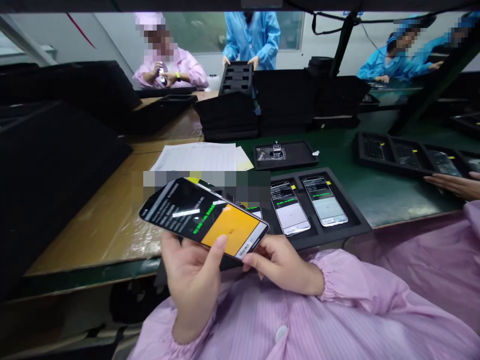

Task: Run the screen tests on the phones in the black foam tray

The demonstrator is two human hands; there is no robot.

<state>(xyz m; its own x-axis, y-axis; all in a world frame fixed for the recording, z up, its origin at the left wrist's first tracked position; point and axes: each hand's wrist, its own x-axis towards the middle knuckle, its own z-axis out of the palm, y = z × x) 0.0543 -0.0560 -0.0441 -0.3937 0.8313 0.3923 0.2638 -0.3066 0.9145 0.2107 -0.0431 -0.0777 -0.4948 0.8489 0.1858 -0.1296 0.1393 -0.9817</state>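
Note:
A smartphone is held tilted above the bench edge, its lit screen showing an orange block, green text and a pale strip. My left hand grips it from below, with the thumb over the screen's lower edge. At the phone's right end, my right hand pinches the corner between thumb and fingers. Just behind sits a black foam tray with phones in its slots. Two of them, a middle phone and a right phone, show white blocks and green text. The held phone partly covers another one.
Papers lie behind the phone, beside a small black tray holding a metal part. Black trays are stacked at the back and a large black stack stands left. A neighbour's hand touches another phone tray. Several people work beyond.

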